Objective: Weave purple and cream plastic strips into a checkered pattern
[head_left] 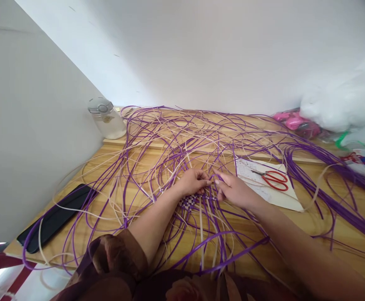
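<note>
Pinching thin strands (214,177) at the edge of the purple-and-cream checkered weave (188,203), left hand (192,182) and right hand (235,190) sit close together, fingers narrowed, probably to control one crossing. Can't tell which strand each fingertip grips. Weave lies on the bench (111,152), under and just nearside of the hands; long ends fan out around it, likely for access. Red-handled scissors (274,180) rest on paper (284,202), right side, presumably handy.

Loose strips (182,138) crowd the table (147,159); the bottle (108,119) blocks far left, and overhead looks open, perhaps.
</note>
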`<state>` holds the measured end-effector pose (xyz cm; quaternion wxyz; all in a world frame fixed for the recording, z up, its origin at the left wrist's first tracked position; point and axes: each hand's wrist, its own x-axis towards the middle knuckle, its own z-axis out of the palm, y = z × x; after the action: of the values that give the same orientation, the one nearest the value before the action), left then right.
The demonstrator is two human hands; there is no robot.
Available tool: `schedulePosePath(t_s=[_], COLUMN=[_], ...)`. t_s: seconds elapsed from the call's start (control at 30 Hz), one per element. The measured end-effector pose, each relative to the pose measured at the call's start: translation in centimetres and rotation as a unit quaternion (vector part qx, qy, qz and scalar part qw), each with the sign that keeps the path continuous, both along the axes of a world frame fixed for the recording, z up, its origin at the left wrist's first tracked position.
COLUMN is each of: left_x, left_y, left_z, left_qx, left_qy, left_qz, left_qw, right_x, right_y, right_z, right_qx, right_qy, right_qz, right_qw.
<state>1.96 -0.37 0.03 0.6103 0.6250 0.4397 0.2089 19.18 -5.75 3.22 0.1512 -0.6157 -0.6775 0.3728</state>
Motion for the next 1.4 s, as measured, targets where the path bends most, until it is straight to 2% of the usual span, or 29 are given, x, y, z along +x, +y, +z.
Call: schedulePosePath(t_s=[0.1,0.2,0.33,0.47,0.53,0.6,0.67,0.77,0.97,1.2,1.4], left_x=[-0.1,-0.2,-0.1,0.1,0.2,0.3,0.3,0.2,-0.4,-0.4,-0.4], left_y=[0.1,0.2,0.3,0.3,0.3,0.3,0.3,0.2,0.0,0.5,0.5], left_z=[-0.1,-0.5,-1.0,-1.5,-1.6,-1.6,-1.4,-0.9,-0.2,-1.0,-1.1], left_qx=[0.0,-0.008,0.005,0.052,0.066,0.059,0.043,0.011,-0.044,-0.005,-0.002], left_qy=[-0.008,-0.03,-0.024,0.006,0.028,0.036,0.022,-0.023,-0.089,-0.048,-0.05], left_qz=[-0.004,-0.007,0.014,0.016,0.033,0.048,0.049,0.034,0.02,0.014,0.01], left_qw=[1.0,0.999,1.0,0.999,0.997,0.996,0.998,0.999,0.995,0.999,0.999], right_x=[-0.7,-1.3,-1.5,-1.0,-0.7,-0.5,-0.6,-1.0,-2.1,-1.4,-0.6], right_y=[0.8,1.2,1.2,0.6,0.0,-0.6,-1.0,-1.2,-1.7,-2.3,-2.3], right_z=[-0.3,-0.5,-0.7,-1.2,-1.4,-1.5,-1.5,-1.5,-1.6,-1.8,-1.9], right_qx=[-0.121,-0.162,-0.146,-0.145,-0.117,-0.071,-0.039,-0.024,-0.007,-0.004,0.049], right_qy=[0.094,0.134,0.13,0.163,0.164,0.145,0.121,0.11,0.102,0.09,0.057], right_qz=[0.012,0.026,0.024,0.036,0.009,-0.045,-0.095,-0.119,-0.128,-0.11,-0.067], right_qw=[0.988,0.977,0.98,0.975,0.979,0.986,0.987,0.986,0.986,0.99,0.995])
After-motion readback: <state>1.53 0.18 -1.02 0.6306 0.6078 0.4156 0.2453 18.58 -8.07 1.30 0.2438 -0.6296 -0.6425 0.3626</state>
